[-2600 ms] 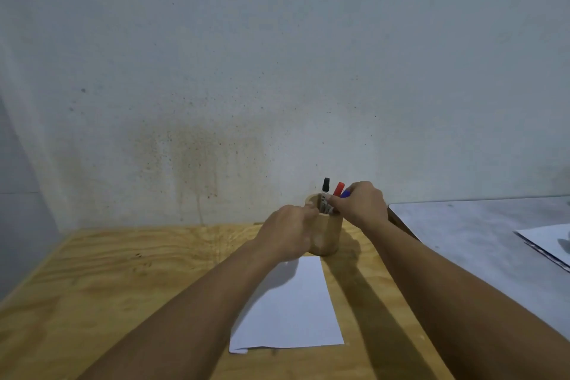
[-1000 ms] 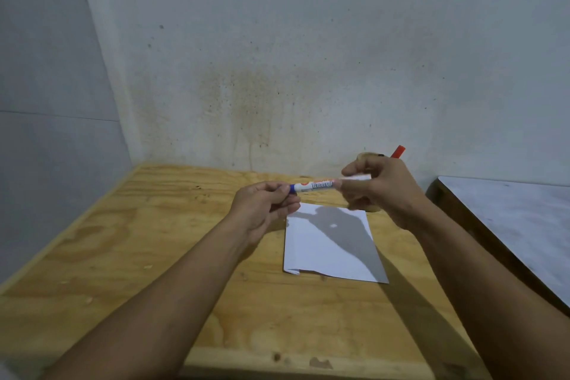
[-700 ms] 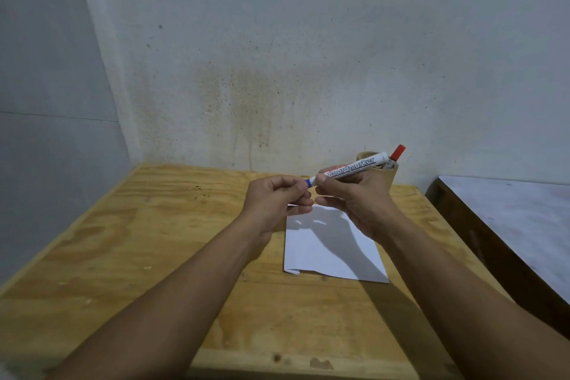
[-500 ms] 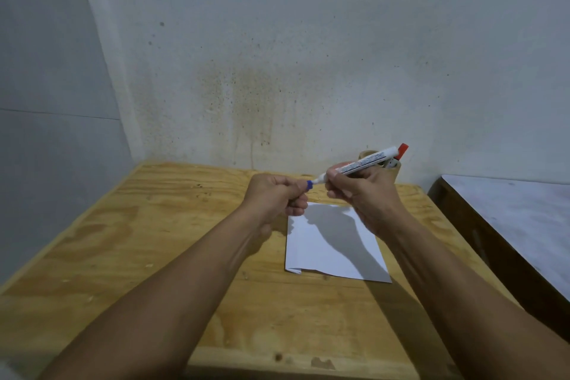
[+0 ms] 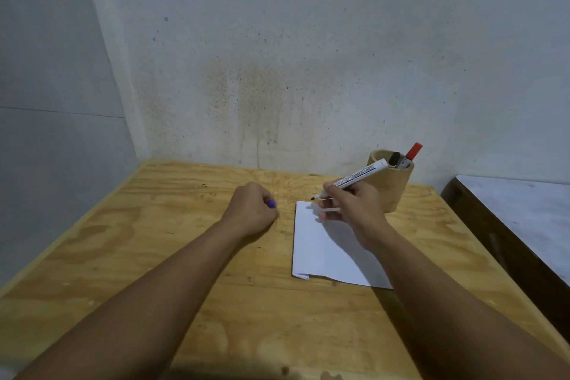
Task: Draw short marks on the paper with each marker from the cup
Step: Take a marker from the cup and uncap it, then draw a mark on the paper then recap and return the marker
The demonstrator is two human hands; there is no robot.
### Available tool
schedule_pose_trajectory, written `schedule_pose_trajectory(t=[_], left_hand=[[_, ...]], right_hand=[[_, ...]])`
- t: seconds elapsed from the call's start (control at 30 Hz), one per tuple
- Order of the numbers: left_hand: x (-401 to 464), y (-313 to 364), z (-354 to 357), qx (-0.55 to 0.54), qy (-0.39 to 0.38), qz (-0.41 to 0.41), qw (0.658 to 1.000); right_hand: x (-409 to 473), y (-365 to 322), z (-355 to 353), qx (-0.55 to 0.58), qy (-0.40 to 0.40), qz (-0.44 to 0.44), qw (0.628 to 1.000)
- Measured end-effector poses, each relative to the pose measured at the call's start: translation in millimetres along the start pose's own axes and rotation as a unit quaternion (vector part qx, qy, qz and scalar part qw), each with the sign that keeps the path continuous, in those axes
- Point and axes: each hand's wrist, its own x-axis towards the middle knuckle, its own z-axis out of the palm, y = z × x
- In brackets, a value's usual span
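Holding the marker (image 5: 354,178) in my right hand (image 5: 351,207), I have its tip at the far left corner of the paper (image 5: 327,253); whether it touches yet, I can't quite tell. My left hand (image 5: 251,210) is clenched on the blue cap (image 5: 271,203). I'd press lightly and stroke short, well inside the edge. The cup (image 5: 391,185) stands just behind my right hand.

A plywood table (image 5: 148,256) carries white paper (image 5: 320,253) and, behind it, seemingly a wooden cup (image 5: 396,187)
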Motion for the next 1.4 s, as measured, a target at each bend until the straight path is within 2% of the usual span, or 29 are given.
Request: schedule_pose_trajectory(t=[0.07, 0.13, 0.2, 0.23, 0.27, 0.33, 0.4, 0.5, 0.67, 0.8, 0.93, 1.4], left_hand=[[-2.0, -2.3, 2.1, 0.003, 0.009, 0.005, 1.000], [-12.3, -2.6, 3.1, 0.009, 0.056, 0.028, 0.998], [-27.7, -0.6, 2.9, 0.035, 0.130, 0.130, 0.982], [-34.7, -0.4, 3.4, 0.042, 0.142, 0.189, 0.971], [-41.7, -0.6, 3.7, 0.040, 0.127, 0.231, 0.964], [-51.6, -3.5, 6.7, 0.035, 0.059, 0.264, 0.962], [-55.7, -8.0, 12.6, 0.051, 0.000, 0.268, 0.962], [-56.4, -8.7, 16.4, 0.063, -0.033, 0.253, 0.965], [-56.6, -8.2, 15.0, 0.076, -0.041, 0.247, 0.965], [-57.3, -8.1, 16.1, 0.079, -0.045, 0.244, 0.966], [-57.2, -6.8, 16.4, 0.070, -0.042, 0.230, 0.970], [-60.0, -1.9, 13.3, 0.047, -0.047, 0.201, 0.977]], right_hand=[[-4.6, 4.1, 7.5, 0.015, -0.007, 0.010, 1.000], [-13.6, 8.5, 10.9, 0.053, -0.021, 0.013, 0.998], [-21.3, 12.5, 8.4, 0.073, -0.036, 0.003, 0.997], [-25.3, 13.3, 6.1, 0.078, -0.041, -0.002, 0.996], [-28.9, 14.3, 3.5, 0.079, -0.043, -0.006, 0.996], [-35.7, 15.0, -0.8, 0.078, -0.046, -0.005, 0.996], [-40.0, 14.8, -2.4, 0.085, -0.046, 0.007, 0.995], [-38.6, 12.4, -1.2, 0.078, -0.036, 0.013, 0.996], [-17.6, 8.9, 1.1, 0.004, -0.021, -0.039, 0.999], [-9.5, 16.7, 7.3, 0.016, -0.027, -0.029, 0.999], [-5.4, 30.0, 4.4, -0.046, -0.003, -0.064, 0.997], [-4.3, 36.8, 2.6, -0.085, -0.018, -0.097, 0.991]])
